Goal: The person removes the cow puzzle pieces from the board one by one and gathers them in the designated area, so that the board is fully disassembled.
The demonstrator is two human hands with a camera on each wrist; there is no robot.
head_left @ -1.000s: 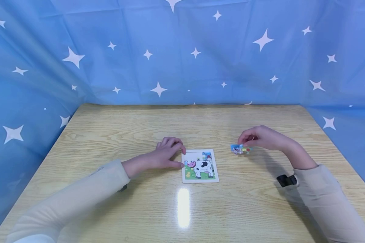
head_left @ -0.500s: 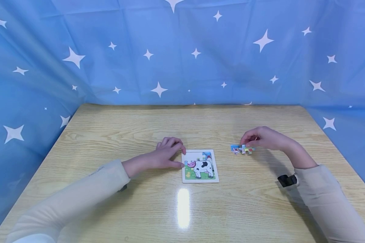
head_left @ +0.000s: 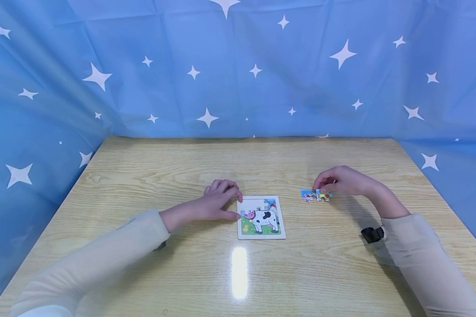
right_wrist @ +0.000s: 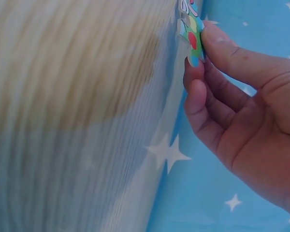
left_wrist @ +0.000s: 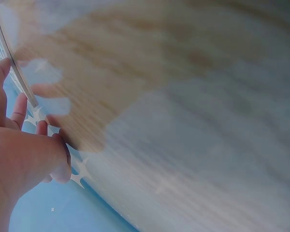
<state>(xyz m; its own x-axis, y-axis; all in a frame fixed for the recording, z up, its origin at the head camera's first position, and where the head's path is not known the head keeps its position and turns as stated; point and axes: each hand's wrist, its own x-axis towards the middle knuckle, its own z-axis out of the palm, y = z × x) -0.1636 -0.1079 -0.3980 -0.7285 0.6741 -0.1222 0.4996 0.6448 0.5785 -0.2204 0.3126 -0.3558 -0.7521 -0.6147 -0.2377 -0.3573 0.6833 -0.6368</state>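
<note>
A square cow puzzle board point(head_left: 262, 237) with a white rim lies in the middle of the table; its upper left part shows bare white backing. My left hand point(head_left: 220, 203) rests at the board's left edge, index fingertip at the upper corner, thumb lower down, fingers loosely spread. In the left wrist view those fingers point(left_wrist: 0, 72) reach the board's side. Right of the board, my right hand point(head_left: 341, 181) pinches a colourful puzzle piece point(right_wrist: 193, 41) with a red patch between thumb and fingers. Another puzzle piece point(head_left: 306, 196), blue and white, sits directly left of the held one.
The wooden table point(head_left: 174, 158) stretches around the board and both hands. A blue curtain point(head_left: 238, 88) with white stars hangs along the back and sides. Black bands point(head_left: 372, 235) show at the sleeve cuffs.
My right hand has moved slightly right with its puzzle piece, and more of that piece shows beside the other one. My left hand and the board stay where they were.
</note>
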